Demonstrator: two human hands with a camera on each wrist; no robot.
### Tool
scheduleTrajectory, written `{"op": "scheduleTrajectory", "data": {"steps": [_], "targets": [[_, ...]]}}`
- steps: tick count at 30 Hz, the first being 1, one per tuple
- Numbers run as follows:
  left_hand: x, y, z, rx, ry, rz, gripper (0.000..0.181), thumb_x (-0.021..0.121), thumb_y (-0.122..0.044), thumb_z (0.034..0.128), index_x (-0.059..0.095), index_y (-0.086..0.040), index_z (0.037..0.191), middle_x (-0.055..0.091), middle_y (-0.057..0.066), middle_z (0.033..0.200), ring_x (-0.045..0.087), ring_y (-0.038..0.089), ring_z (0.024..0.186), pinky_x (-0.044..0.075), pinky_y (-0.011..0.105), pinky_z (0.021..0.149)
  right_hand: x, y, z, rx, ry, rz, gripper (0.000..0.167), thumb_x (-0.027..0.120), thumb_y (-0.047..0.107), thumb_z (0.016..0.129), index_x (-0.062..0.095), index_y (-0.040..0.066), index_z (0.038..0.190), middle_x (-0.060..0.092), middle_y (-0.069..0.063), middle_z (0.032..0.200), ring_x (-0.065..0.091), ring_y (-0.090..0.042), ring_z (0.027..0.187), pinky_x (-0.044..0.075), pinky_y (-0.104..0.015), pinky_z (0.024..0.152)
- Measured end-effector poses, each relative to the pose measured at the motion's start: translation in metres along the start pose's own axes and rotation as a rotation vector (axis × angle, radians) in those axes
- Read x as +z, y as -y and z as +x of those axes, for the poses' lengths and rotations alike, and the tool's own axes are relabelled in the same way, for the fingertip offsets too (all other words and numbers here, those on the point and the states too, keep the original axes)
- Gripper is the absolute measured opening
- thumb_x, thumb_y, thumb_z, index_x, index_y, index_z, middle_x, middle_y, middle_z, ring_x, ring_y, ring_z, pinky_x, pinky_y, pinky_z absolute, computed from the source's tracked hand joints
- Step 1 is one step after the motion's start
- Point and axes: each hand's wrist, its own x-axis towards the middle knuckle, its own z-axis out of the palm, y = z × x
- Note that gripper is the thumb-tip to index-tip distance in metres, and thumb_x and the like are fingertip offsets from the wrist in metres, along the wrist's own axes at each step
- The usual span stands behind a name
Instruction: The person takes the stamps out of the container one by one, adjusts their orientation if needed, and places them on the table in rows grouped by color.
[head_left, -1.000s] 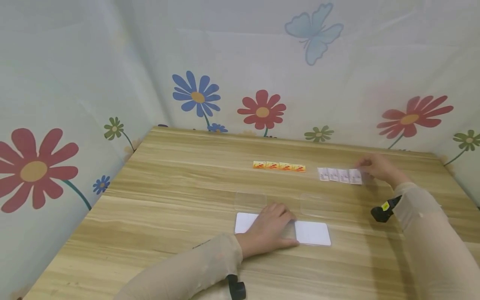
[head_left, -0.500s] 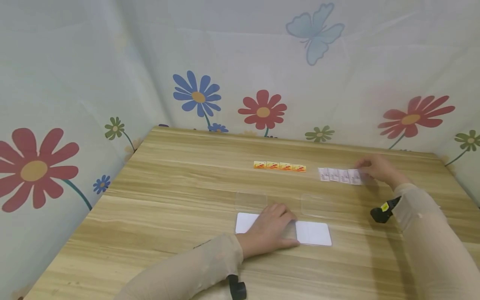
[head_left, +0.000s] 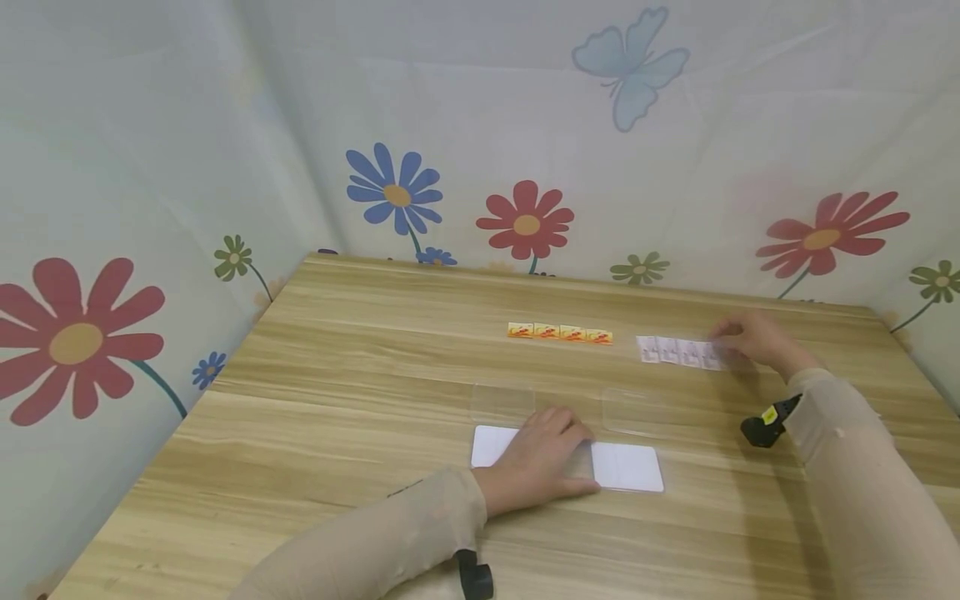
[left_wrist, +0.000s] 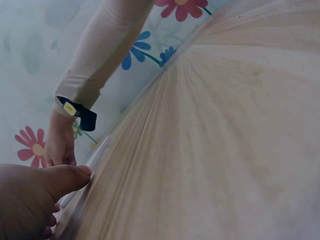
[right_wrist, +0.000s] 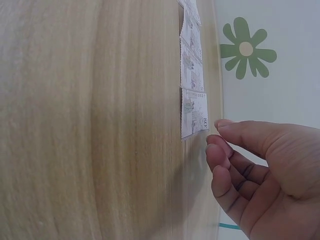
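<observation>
In the head view, my left hand [head_left: 532,467] lies over part of a white card [head_left: 492,445] with rounded corners. Its thumb reaches the left edge of a second white card [head_left: 627,467]. My right hand [head_left: 757,337] is at the right end of a row of pale purple stamps [head_left: 667,350] with perforated edges. In the right wrist view, the thumb and bent fingers come close to the corner of the end stamp [right_wrist: 195,114], marked 80, with a small gap visible. Left of that row is a strip of yellow and red stamps [head_left: 558,333].
Two clear flat rectangles [head_left: 502,403] lie just behind the white cards on the wooden table [head_left: 337,400]. A flower-printed cloth [head_left: 450,108] hangs along the table's far edge and both sides. Each wrist wears a black camera [head_left: 765,427].
The rightmost purple stamp has dropped slightly and now shows less beside my right fingers. My left hand and the white cards have stayed in place.
</observation>
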Motion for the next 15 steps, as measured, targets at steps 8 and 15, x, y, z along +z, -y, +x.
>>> {"op": "scheduleTrajectory", "data": {"steps": [8,15], "targets": [[-0.0008,-0.0009,0.0005,0.001,0.003,0.009,0.054,0.068,-0.057,0.0808,0.061,-0.020,0.120,0.054,-0.005,0.113,0.050,0.012,0.110,0.041,0.030,0.101,0.0001,-0.0009,0.0000,-0.016,-0.019,-0.020,0.024,0.059,0.008,0.092,0.062,-0.010,0.108,0.064,-0.028,0.104,0.059,-0.026,0.088,0.046,-0.027,0.068],[-0.0013,-0.0013,0.0005,-0.002,0.004,0.011,0.054,0.068,-0.056,0.0805,0.061,-0.019,0.120,0.055,-0.004,0.113,0.050,0.012,0.110,0.041,0.031,0.102,0.0003,-0.0007,-0.0036,-0.039,-0.017,0.010,0.024,0.059,0.007,0.091,0.061,-0.011,0.106,0.065,-0.024,0.095,0.058,-0.019,0.080,0.048,-0.028,0.066]]}}
